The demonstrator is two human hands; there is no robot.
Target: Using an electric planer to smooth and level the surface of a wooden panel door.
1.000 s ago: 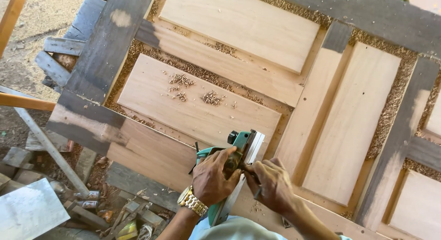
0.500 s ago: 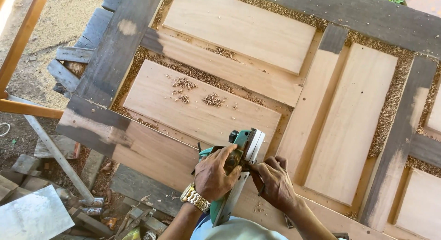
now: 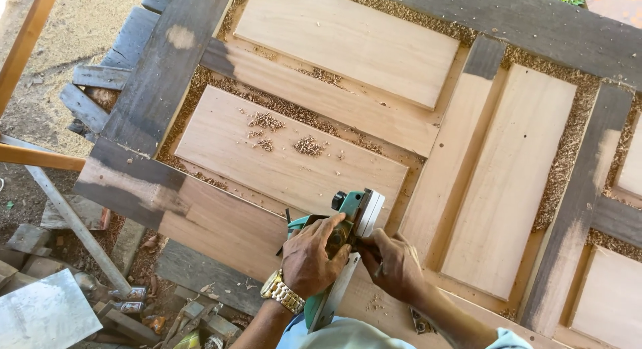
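Observation:
A large panelled wooden door (image 3: 374,115) lies flat, part weathered grey and part freshly planed pale wood. On its near rail sits a teal electric hand planer (image 3: 348,228) with a silver base. My left hand (image 3: 311,259), wearing a gold wristwatch (image 3: 281,292), grips the planer's rear handle. My right hand (image 3: 394,265) holds the tool's right side, fingers curled against it. Wood shavings (image 3: 294,138) lie scattered on the nearest panel and packed in the grooves around the panels.
Grey planks (image 3: 90,95) stick out from under the door at left. A wooden pole (image 3: 37,155) and metal bar (image 3: 73,228) cross the dirt ground. A metal sheet (image 3: 43,315), bricks and scrap lie at lower left.
The view shifted slightly; both hands stay on the planer, which has barely moved along the near rail.

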